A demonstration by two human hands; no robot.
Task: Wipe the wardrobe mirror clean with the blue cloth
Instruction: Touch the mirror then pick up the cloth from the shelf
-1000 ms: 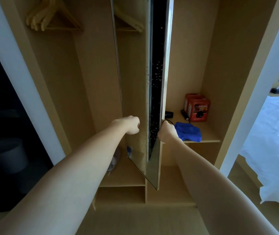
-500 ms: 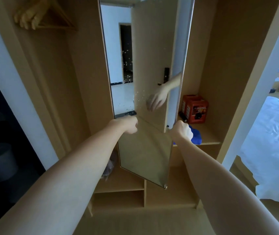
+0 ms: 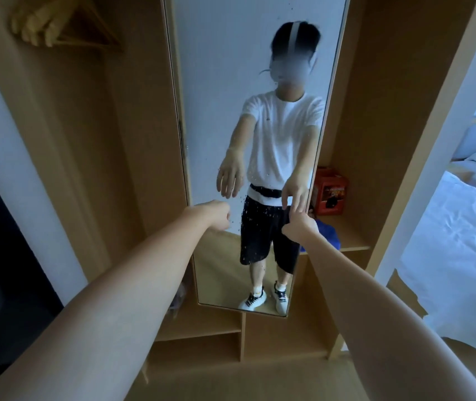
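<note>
- Wardrobe (image 3: 404, 111): light tan wood.
- Mirror (image 3: 216, 82): pale speckles over lower glass; reflects white shirt, black shorts.
- Cloth (image 3: 330, 233): blue.
- Box (image 3: 330, 192): red-orange, black print.
- Bedsheet (image 3: 448, 256): white.

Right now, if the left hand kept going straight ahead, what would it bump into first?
Most likely the mirror. The left hand points forward at its lower left part, near the speckled glass, with nothing visible in between. How close it already is cannot be told.
</note>
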